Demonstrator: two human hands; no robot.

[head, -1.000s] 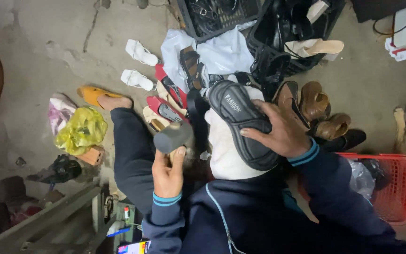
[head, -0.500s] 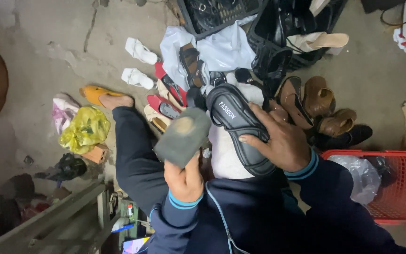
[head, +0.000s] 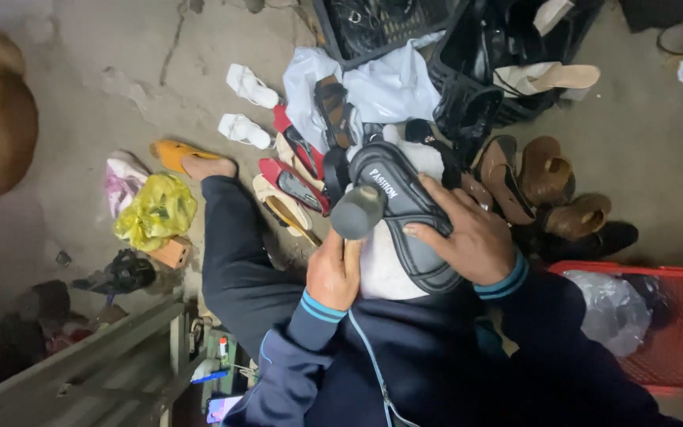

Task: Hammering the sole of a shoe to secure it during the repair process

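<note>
Grey concrete floor (head: 81, 95), cracked, carries the whole lot; the person sits on it, dark-trousered leg stretched left.

- Red plastic basket (head: 673, 273), near right, holds a clear plastic bag (head: 606, 308).
- Black crates (head: 373, 24), far centre and far right, hold dark footwear.
- White plastic sheet (head: 397, 87), just near of the crates, partly under a loose pile of shoes.
- Brown shoes (head: 547, 178), right of the hands, several together, touching one another.
- Red flat shoes (head: 294, 178), left of the hands, lying beside beige ones.
- Yellow bag (head: 156, 209), crumpled, left, well apart from the hands.
- White sandals (head: 250, 85), a pair, far left of the pile.
- Black sandal (head: 413, 237), sole up, in the lap at centre, lying on a white block (head: 381, 273).
- Right hand (head: 472, 237): grip closed over the sandal's right edge, fingers spread across the sole, pinning it to the block.
- Left hand (head: 333, 273): grip clenched round the handle of a hammer (head: 357, 212), whose grey head stands at the sandal's left edge, touching it or nearly so; which, cannot be told.

Step in hand, as judged: hammer work along the sole's rim. A further blow would call for the right hand's fingers kept off the struck edge and the sandal held flat on the block.
</note>
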